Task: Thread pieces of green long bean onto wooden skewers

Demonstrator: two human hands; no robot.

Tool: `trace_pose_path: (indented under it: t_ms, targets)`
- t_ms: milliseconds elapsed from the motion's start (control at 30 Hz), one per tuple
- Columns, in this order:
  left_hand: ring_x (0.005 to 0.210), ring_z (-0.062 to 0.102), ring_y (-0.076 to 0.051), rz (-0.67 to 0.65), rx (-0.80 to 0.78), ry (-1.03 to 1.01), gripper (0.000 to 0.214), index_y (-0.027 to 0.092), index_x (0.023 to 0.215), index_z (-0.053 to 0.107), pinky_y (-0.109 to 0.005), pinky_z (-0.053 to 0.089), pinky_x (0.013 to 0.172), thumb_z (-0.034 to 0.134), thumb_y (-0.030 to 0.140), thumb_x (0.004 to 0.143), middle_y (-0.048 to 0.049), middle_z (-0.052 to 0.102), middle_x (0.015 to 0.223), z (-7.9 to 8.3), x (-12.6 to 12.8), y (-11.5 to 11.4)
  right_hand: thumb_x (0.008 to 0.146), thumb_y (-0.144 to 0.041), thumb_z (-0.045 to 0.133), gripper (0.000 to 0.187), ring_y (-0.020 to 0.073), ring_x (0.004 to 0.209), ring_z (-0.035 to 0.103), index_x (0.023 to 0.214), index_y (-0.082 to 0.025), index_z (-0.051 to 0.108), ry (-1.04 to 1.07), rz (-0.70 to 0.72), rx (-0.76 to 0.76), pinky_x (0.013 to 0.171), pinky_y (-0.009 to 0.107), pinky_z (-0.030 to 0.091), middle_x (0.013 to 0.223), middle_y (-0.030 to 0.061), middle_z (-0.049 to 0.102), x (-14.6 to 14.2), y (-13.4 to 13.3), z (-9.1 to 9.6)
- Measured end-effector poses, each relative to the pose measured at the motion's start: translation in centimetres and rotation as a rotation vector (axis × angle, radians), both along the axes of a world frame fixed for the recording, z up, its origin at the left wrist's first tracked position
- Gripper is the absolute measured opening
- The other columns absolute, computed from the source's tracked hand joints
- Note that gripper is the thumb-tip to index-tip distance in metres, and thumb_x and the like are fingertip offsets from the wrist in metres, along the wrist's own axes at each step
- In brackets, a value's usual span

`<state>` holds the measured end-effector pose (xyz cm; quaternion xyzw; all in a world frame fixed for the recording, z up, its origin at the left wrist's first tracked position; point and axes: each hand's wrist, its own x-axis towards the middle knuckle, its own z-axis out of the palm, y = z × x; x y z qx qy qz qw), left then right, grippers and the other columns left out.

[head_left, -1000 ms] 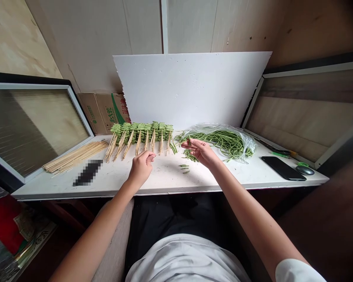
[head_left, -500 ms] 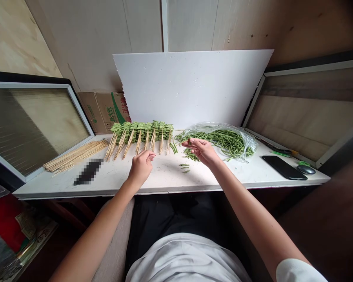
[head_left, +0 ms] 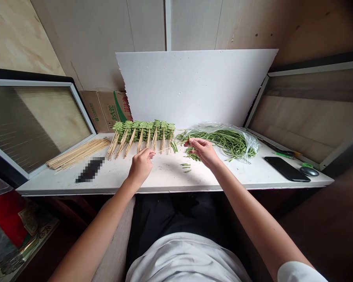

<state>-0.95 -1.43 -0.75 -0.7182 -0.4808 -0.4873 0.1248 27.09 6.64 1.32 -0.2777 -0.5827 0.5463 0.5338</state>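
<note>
While in left hand (head_left: 140, 162) (still), skewer (head_left: 159, 152).

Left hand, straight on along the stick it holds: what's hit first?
Probably the green bean piece pinched in the right hand. Cut pieces on the table overlap that line too, but depth is unclear.
</note>
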Motion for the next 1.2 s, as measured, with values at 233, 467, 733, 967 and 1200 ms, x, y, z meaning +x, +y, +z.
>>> trace_pose_path:
  t_ms: [233,467,733,967,1200]
  targets:
    - [0.082,0.073,-0.019,0.022,-0.016,0.010,0.035,0.019,0.091,0.068,-0.028,0.059,0.077,0.046,-0.006,0.081,-0.0042,0.075,0.087,0.4,0.0,-0.2,0.076,-0.056,0.087,0.035,0.0229,0.103,0.071,0.090,-0.024,0.080,0.009,-0.061,-0.027,0.065,0.025,0.054,0.099,0.0069,0.079,-0.4,0.0,-0.2]
    - [0.087,0.074,-0.019,-0.018,-0.019,0.031,0.043,0.018,0.093,0.066,-0.029,0.061,0.080,0.040,-0.011,0.076,-0.0058,0.074,0.092,-0.6,0.1,0.0,0.077,-0.052,0.087,0.030,0.0222,0.101,0.069,0.087,-0.024,0.082,0.068,-0.089,0.001,0.067,0.025,0.056,0.098,0.0067,0.077,-1.1,-0.2,-0.5]
    - [0.085,0.074,-0.019,0.006,-0.005,0.046,0.046,0.018,0.094,0.067,-0.028,0.061,0.078,0.039,-0.012,0.073,-0.0055,0.075,0.093,-0.6,-0.2,0.0,0.077,-0.055,0.086,0.035,0.0227,0.102,0.070,0.090,-0.023,0.081,0.059,-0.093,-0.027,0.068,0.026,0.056,0.101,0.0080,0.078,-1.7,-0.6,-0.8]
    - [0.078,0.072,-0.018,-0.025,-0.078,0.028,0.040,0.018,0.087,0.069,-0.027,0.058,0.072,0.044,-0.009,0.072,-0.0044,0.075,0.085,-0.3,-0.4,0.3,0.083,-0.057,0.081,0.034,0.0211,0.095,0.071,0.093,-0.025,0.081,-0.053,-0.092,0.142,0.070,0.028,0.057,0.103,0.0074,0.079,-2.0,-1.0,-0.9]
    - [0.083,0.073,-0.020,-0.008,-0.017,0.019,0.043,0.019,0.091,0.068,-0.029,0.060,0.077,0.042,-0.011,0.072,-0.0046,0.075,0.087,-0.4,0.1,0.1,0.082,-0.057,0.080,0.034,0.0202,0.088,0.070,0.085,-0.023,0.080,-0.051,-0.085,0.091,0.068,0.029,0.057,0.099,0.0073,0.079,-3.2,-1.6,-1.5]
